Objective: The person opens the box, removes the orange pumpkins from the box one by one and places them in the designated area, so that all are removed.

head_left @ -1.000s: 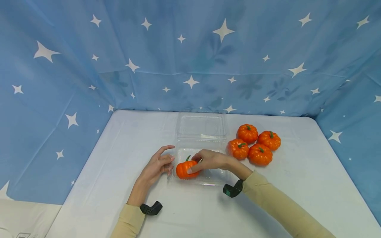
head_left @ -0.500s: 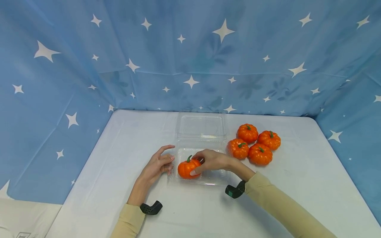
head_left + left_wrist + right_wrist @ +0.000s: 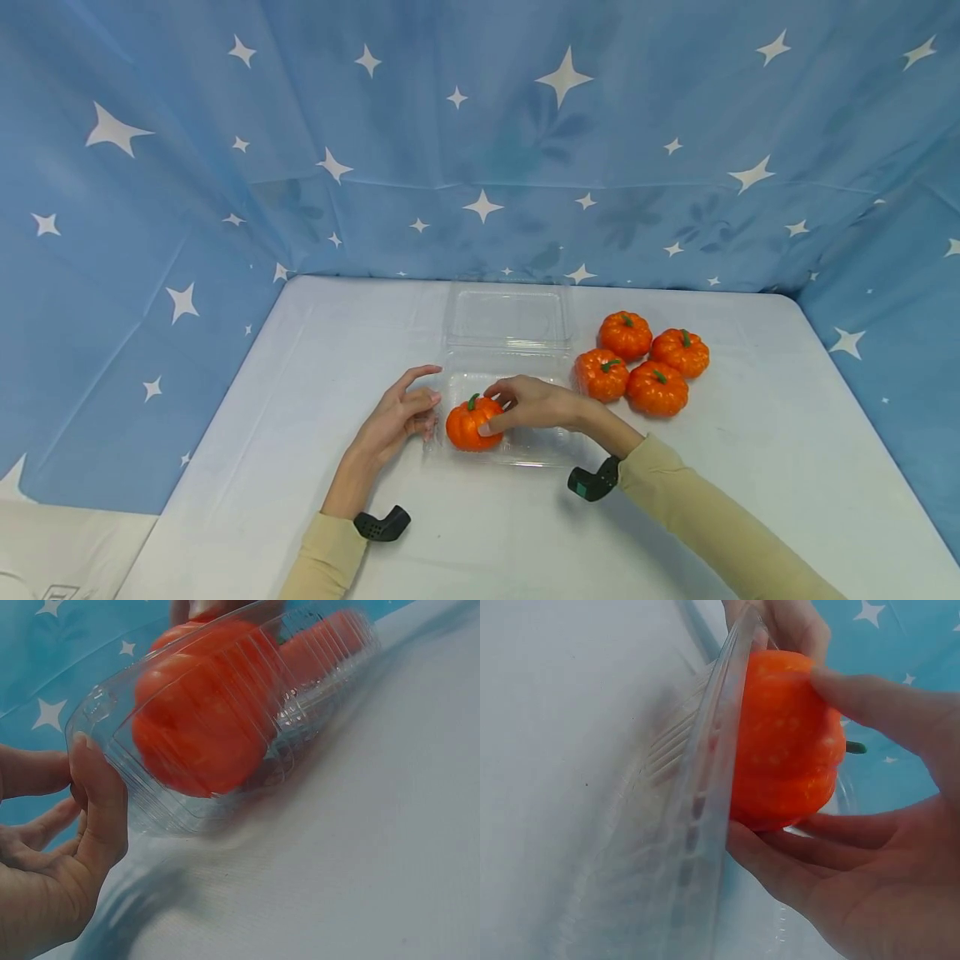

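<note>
A small orange pumpkin [image 3: 472,425] with a green stem sits low in the left end of a clear plastic clamshell container [image 3: 536,454]. My right hand [image 3: 536,402] grips it, thumb on the near side and fingers round the other. In the right wrist view the pumpkin [image 3: 784,746] is partly behind the container's rim [image 3: 724,742]. My left hand [image 3: 392,418] is at the container's left side. Seen from the left wrist, that hand [image 3: 75,825] pinches the container's corner between thumb and finger. Through the clear wall the pumpkin [image 3: 202,712] shows.
Several more orange pumpkins [image 3: 657,389] stand clustered on the white table [image 3: 750,467], right of the container. The container's lid [image 3: 510,315] lies folded back behind its base. A blue star-patterned curtain [image 3: 480,150] encloses the table's back and sides.
The pumpkin has shifted slightly right and its stem has turned more upright, my right hand still gripping it. My left hand has stayed in place at the container.
</note>
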A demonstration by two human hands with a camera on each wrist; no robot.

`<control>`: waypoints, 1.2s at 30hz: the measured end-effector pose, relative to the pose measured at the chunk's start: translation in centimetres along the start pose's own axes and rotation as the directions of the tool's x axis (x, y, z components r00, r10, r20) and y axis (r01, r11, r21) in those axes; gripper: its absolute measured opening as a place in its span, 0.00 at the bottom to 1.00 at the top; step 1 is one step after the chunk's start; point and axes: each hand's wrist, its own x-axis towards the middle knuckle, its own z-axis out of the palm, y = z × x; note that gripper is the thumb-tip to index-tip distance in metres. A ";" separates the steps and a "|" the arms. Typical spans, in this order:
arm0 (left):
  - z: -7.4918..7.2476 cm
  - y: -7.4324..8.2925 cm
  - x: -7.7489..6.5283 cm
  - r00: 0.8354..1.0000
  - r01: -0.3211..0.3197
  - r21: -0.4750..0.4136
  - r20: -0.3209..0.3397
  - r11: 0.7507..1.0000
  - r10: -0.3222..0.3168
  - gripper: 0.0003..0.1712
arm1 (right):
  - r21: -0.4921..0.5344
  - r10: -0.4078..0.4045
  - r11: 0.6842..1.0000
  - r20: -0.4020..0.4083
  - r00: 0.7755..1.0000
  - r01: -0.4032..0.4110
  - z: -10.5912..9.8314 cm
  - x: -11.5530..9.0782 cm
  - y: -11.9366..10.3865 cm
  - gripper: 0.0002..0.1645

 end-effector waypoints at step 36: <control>0.1 0.2 -0.1 1.000 -0.005 -0.014 0.005 1.000 0.005 0.33 | -0.073 -0.199 0.980 -0.301 0.933 0.185 0.5 -4.8 2.2 0.45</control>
